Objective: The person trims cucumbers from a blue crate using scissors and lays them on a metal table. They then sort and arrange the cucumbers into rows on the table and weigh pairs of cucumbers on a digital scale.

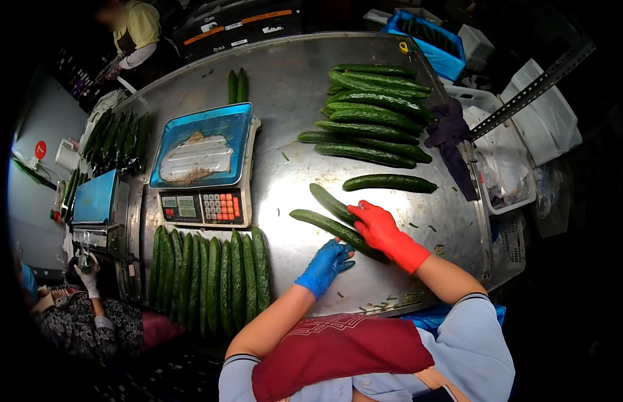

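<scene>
In a red glove, my right hand (378, 228) is closed on the right end of a cucumber (328, 201) lying slantwise on the metal table (291, 248). A second cucumber (331, 228) lies just below it, its right end passing under the red glove. My left hand (327, 266), in a blue glove, rests at the near side of this second cucumber, fingers a little apart and fingertips touching it. Beyond both hands, a single cucumber (390, 183) lies crosswise. Farther back is a stack of several cucumbers (375, 114).
Left of centre stands a scale (204, 206) with a blue tray (241, 144). Several cucumbers (211, 281) line up before it. Two more (238, 86) lie behind. A dark cloth (451, 141) hangs over the right edge. Co-workers (141, 40) (90, 315) are at the left.
</scene>
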The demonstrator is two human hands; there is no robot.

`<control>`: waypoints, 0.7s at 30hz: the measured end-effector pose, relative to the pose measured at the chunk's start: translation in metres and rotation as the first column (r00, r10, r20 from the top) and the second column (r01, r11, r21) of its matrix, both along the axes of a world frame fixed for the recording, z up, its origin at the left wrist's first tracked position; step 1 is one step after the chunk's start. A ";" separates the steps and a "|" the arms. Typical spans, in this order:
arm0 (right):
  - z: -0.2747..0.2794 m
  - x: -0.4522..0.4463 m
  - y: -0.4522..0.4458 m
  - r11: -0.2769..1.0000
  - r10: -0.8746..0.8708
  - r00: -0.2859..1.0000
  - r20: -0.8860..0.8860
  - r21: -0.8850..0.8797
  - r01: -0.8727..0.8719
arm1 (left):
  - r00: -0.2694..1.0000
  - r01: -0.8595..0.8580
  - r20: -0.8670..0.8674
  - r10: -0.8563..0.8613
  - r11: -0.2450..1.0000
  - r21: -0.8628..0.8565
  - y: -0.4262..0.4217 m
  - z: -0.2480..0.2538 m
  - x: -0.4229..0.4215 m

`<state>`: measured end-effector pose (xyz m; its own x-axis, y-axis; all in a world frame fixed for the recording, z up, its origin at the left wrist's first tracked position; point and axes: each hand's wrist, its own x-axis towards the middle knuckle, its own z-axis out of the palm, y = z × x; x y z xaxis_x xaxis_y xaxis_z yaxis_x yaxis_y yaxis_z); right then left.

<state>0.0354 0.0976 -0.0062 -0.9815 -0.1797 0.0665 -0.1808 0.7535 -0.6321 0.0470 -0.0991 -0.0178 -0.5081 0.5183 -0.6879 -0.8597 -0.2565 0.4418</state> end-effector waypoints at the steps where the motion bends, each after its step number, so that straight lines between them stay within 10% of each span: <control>1: -0.005 -0.001 0.005 0.974 0.017 1.000 -0.005 -0.225 -0.018 | 1.000 -0.012 0.016 0.012 1.000 0.000 0.000 0.001 0.000; 5: -0.002 0.001 0.000 0.997 -0.081 0.956 0.282 0.012 0.081 | 1.000 0.004 0.002 -0.005 0.999 0.052 -0.003 -0.015 -0.001; 13: 0.021 0.004 -0.021 0.887 -0.006 0.996 -0.091 0.459 0.047 | 1.000 0.001 0.002 -0.001 0.999 0.042 -0.005 -0.005 0.001; 21: 0.022 0.002 -0.004 0.990 -0.034 0.965 0.260 -0.124 0.068 | 1.000 0.005 -0.012 -0.004 0.998 0.066 -0.004 0.000 0.001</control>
<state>0.0378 0.0937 0.0159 -0.9763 -0.1352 -0.1689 0.0369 0.6653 -0.7457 0.0478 -0.1029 -0.0181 -0.5139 0.5648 -0.6457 -0.8555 -0.2818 0.4344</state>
